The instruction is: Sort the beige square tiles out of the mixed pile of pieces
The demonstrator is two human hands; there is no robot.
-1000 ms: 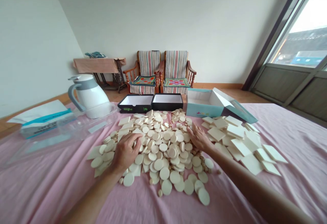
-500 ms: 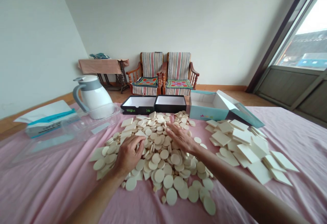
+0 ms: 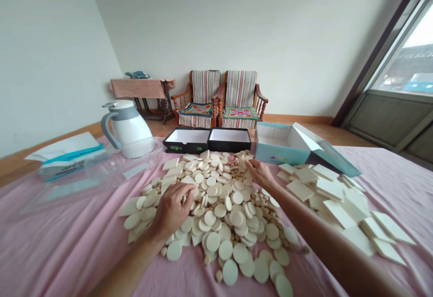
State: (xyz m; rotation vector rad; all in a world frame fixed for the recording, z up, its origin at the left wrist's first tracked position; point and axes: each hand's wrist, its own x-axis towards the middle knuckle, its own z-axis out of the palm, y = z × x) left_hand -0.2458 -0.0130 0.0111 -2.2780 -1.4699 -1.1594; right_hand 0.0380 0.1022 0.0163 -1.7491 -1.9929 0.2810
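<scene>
A wide heap of cream round discs point(image 3: 219, 206) lies on the pink cloth point(image 3: 67, 247) in front of me. My left hand point(image 3: 172, 209) rests palm down on the heap's left side, its fingers curled over some discs. My right hand point(image 3: 260, 173) reaches to the heap's far right edge, fingers bent down onto the discs there. What either hand holds, if anything, is hidden. To the right lies a spread of cream square tiles point(image 3: 338, 197). A few square tiles point(image 3: 172, 166) also sit at the heap's far left.
Behind the heap stand two open black boxes point(image 3: 208, 140) and an open teal box point(image 3: 291, 146). A white jug point(image 3: 126, 127), a clear plastic tray point(image 3: 101, 170) and a tissue pack point(image 3: 67, 155) are at the left. Two striped chairs point(image 3: 221, 98) stand by the wall.
My right hand has moved from the heap's middle to its far right edge, near the teal box. The left hand has stayed on the left side. The view has shifted slightly.
</scene>
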